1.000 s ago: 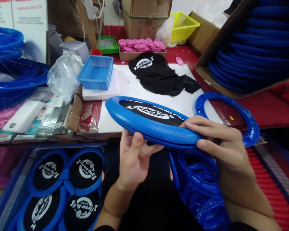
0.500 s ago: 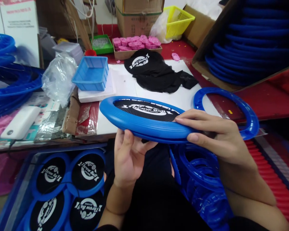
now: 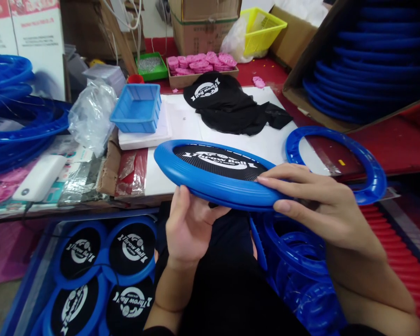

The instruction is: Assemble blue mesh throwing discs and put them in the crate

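Between my hands is a blue-rimmed throw-ball paddle disc [image 3: 210, 184], with black mesh and white "Throw Ball" lettering facing up. It is held tilted in front of the table edge, and a dark gap runs along its near rim. My left hand [image 3: 191, 224] supports it from below, thumb at the near rim and other fingers partly hidden underneath. My right hand [image 3: 311, 200] grips the right end, fingers on top and thumb against the side. Beyond the disc, black printed mesh pieces [image 3: 227, 105] lie on a white sheet. To the right rests a loose blue ring [image 3: 374, 172].
Finished-looking discs [image 3: 129, 247] sit in a bin at lower left, and loose blue rings [image 3: 297, 261] fill the space at lower right. A blue tray [image 3: 136, 109], a box of pink pieces [image 3: 203, 65] and a carton of stacked rings [image 3: 371, 70] stand on the table.
The disc stays in both hands with nearly the same tilt. My right fingers have shifted slightly along its rim; the whole view has swayed a little.
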`<action>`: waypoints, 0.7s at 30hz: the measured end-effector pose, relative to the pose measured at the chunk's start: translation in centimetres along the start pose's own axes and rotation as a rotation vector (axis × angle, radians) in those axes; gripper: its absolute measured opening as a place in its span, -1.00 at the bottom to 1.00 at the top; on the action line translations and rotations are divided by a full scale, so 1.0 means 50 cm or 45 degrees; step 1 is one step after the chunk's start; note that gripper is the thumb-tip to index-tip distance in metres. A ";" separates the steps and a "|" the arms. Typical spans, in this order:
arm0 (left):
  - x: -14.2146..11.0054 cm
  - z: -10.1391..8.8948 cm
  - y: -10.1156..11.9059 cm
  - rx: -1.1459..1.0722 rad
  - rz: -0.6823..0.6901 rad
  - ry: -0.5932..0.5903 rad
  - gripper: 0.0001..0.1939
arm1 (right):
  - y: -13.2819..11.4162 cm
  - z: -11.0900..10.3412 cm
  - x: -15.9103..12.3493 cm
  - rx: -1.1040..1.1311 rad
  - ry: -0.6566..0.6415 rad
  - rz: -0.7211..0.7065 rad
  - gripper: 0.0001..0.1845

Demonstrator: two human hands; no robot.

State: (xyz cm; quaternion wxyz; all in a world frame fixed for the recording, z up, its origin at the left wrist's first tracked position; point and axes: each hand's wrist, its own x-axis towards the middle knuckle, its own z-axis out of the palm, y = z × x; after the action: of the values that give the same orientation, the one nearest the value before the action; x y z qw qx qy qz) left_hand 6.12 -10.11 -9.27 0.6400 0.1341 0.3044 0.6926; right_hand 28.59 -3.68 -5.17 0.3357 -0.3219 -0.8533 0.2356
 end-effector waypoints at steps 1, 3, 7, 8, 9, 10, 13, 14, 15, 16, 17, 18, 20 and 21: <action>-0.001 -0.004 0.003 0.006 -0.025 0.005 -0.48 | 0.001 0.007 -0.008 -0.028 0.005 -0.028 -0.63; -0.003 -0.020 0.007 0.015 -0.079 0.021 -0.48 | 0.005 0.030 -0.031 -0.086 0.005 -0.088 -0.62; -0.013 -0.079 0.001 0.090 -0.128 0.195 -0.37 | 0.018 0.112 -0.091 -0.252 0.017 -0.171 -0.69; -0.015 -0.097 -0.004 0.133 -0.136 0.265 -0.37 | 0.022 0.138 -0.106 -0.284 0.042 -0.200 -0.72; -0.017 -0.114 -0.010 0.179 -0.149 0.332 -0.39 | 0.026 0.163 -0.121 -0.318 0.066 -0.216 -0.74; -0.019 -0.130 -0.017 0.221 -0.163 0.391 -0.41 | 0.030 0.187 -0.134 -0.351 0.094 -0.233 -0.75; -0.022 -0.169 -0.041 0.287 -0.180 0.496 -0.50 | 0.042 0.245 -0.166 -0.423 0.155 -0.265 -0.76; -0.022 -0.177 -0.049 0.290 -0.172 0.522 -0.53 | 0.046 0.258 -0.174 -0.438 0.168 -0.272 -0.76; -0.021 -0.184 -0.057 0.289 -0.163 0.550 -0.55 | 0.050 0.269 -0.181 -0.451 0.177 -0.276 -0.75; -0.021 -0.189 -0.065 0.287 -0.154 0.582 -0.58 | 0.055 0.277 -0.188 -0.463 0.179 -0.274 -0.75; -0.020 -0.193 -0.073 0.283 -0.145 0.617 -0.60 | 0.059 0.284 -0.194 -0.477 0.178 -0.268 -0.75; -0.019 -0.196 -0.081 0.277 -0.138 0.651 -0.62 | 0.064 0.289 -0.200 -0.489 0.172 -0.263 -0.75; -0.017 -0.199 -0.094 0.262 -0.130 0.725 -0.66 | 0.073 0.296 -0.211 -0.504 0.168 -0.270 -0.73; -0.016 -0.200 -0.099 0.254 -0.128 0.766 -0.67 | 0.077 0.298 -0.215 -0.511 0.171 -0.280 -0.72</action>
State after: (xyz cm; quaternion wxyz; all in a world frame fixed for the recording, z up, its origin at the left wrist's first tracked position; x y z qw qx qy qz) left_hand 4.46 -13.43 -19.83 0.5386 -0.0298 0.5525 0.6355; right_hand 25.39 -11.42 -21.98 0.3446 -0.3021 -0.8888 0.0015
